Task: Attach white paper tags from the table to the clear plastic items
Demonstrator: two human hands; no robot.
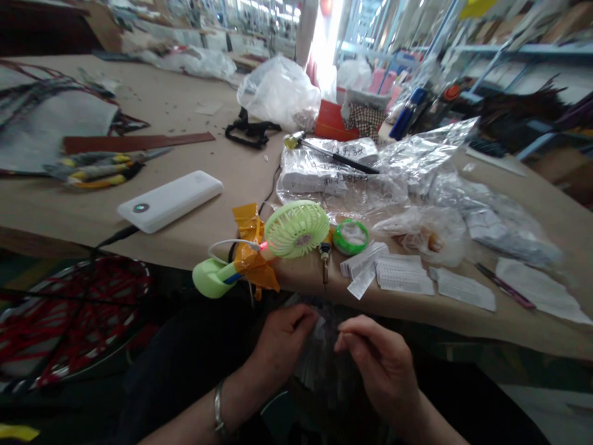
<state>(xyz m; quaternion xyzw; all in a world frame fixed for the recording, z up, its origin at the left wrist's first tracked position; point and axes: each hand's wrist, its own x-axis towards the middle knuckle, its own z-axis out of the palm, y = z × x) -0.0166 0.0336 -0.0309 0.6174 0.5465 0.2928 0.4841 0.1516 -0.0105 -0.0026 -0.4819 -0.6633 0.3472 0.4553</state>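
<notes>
Just below the table's front edge, my left hand (286, 339) is closed, its thumb and fingers pressed together at a clear plastic bag (319, 364) that hangs in front of my lap. My right hand (382, 361) is in a pinch a short way to the right; whatever its fingertips hold, if anything, is too small to make out. Nearest on the table are a small screwdriver-like tool (325, 259) with its tip over the edge, a green round tub (351, 237) with something white inside, and small printed paper slips (404, 274).
A light-green fan (297, 228) is fixed to the edge with orange tape (254, 262). Left of it lie a white power bank (170, 201) and several pliers (102, 168). Plastic-wrapped packs (331, 167), a hammer-like tool (338, 157) and a purple-handled cutter (504, 285) lie on the right.
</notes>
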